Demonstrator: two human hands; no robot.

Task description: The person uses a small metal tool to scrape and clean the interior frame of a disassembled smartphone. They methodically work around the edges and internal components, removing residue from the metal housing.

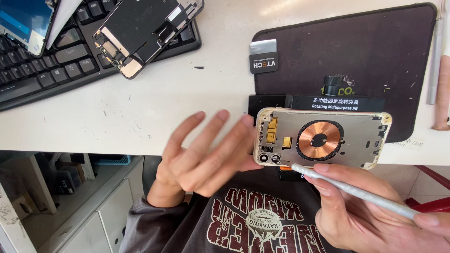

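Fingers (328, 180) of the right hand (365, 211) pinch a slim silver metal tool (351, 191), its tip at the camera corner of a gutted pale phone housing with a copper coil (322, 139), clamped in a black fixture (335, 101) at the desk's (140, 112) near edge. The left hand (201, 157), fingers spread and empty, steadies the housing's end; a light, low-angled tip would likely spare the frame.
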